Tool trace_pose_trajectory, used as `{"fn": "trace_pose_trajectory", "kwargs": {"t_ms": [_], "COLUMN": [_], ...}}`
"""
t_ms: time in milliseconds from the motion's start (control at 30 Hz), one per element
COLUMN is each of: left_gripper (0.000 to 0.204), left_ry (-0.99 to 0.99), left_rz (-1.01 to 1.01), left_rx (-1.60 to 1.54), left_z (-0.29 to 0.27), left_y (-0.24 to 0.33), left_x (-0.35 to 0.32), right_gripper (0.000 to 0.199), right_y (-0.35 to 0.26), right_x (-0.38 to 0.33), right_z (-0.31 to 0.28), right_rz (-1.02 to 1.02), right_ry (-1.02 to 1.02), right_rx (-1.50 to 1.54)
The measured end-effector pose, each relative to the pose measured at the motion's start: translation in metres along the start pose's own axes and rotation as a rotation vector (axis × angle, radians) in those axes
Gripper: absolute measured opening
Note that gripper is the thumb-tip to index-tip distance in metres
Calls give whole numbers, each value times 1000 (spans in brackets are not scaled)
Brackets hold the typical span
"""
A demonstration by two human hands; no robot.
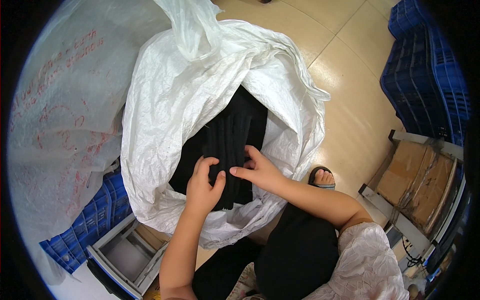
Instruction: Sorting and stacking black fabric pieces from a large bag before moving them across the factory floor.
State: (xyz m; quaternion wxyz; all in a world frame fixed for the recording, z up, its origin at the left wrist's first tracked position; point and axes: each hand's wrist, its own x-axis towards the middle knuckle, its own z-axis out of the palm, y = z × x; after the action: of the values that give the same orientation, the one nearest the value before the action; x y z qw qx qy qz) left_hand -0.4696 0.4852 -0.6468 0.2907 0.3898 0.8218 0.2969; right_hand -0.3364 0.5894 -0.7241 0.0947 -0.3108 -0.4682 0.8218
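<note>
A big white woven sack (165, 110) stands open in front of me, filled with black ribbed fabric pieces (232, 132). My left hand (202, 186) reaches into the sack's mouth and curls its fingers and thumb around a bundle of the black fabric. My right hand (257, 169) lies beside it on the same bundle, fingers stretched flat and pointing left, thumb up. Both forearms come up from the lower edge. My lap in black trousers (295, 250) is just below the sack.
A second white sack with red handwriting (60, 100) leans at the left. Blue plastic crates (425, 75) stack at the right, another blue crate (95, 220) sits at lower left. A cardboard sheet on a metal frame (420, 180) is at right. My sandalled foot (322, 177) rests on the beige tile floor (350, 100).
</note>
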Motion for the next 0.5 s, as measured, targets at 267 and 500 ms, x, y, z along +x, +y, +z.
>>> {"fn": "trace_pose_trajectory", "kwargs": {"t_ms": [267, 500], "left_gripper": [39, 40], "left_ry": [-15, -33], "left_rz": [89, -54], "left_rx": [149, 11], "left_z": [0, 0], "left_y": [-5, -6], "left_x": [-2, -2], "right_gripper": [75, 74], "right_y": [3, 2], "right_x": [1, 0], "right_z": [-1, -1], "right_rz": [-2, 3], "right_ry": [-12, -14], "right_rx": [29, 43]}}
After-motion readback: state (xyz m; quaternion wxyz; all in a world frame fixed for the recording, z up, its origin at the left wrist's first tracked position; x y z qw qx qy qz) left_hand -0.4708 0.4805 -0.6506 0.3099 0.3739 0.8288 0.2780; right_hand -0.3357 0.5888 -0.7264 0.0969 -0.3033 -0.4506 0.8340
